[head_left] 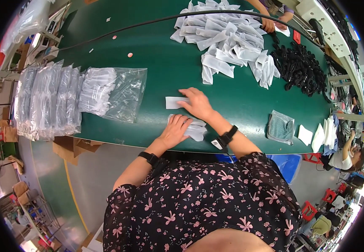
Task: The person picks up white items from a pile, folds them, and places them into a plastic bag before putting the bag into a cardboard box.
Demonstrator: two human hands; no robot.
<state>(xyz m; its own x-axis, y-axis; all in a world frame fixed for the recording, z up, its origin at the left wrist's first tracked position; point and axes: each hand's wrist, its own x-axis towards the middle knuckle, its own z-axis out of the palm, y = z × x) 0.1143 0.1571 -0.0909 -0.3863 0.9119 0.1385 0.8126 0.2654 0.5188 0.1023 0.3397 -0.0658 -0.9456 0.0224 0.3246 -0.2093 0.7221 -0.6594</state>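
Note:
My left hand (175,132) rests over a small pile of flat, whitish translucent packets (196,130) near the table's front edge, its fingers curled over the left part of the pile. Just beyond it, my right hand (198,104) is over a single flat white packet (173,103) lying on the green table. The thumb and index finger of that hand are spread, and the hand covers the packet's right end. To the left lies a clear plastic bag (127,94) partly filled with stacked white packets (98,90).
Several filled clear bags (47,101) line the table's left end. Farther off lies a large heap of white packets (228,33), beside black coiled cables (299,67). A co-worker's hands (270,23) are at the far right. A striped bagged bundle (280,127) sits at right; a black cable (156,20) crosses overhead.

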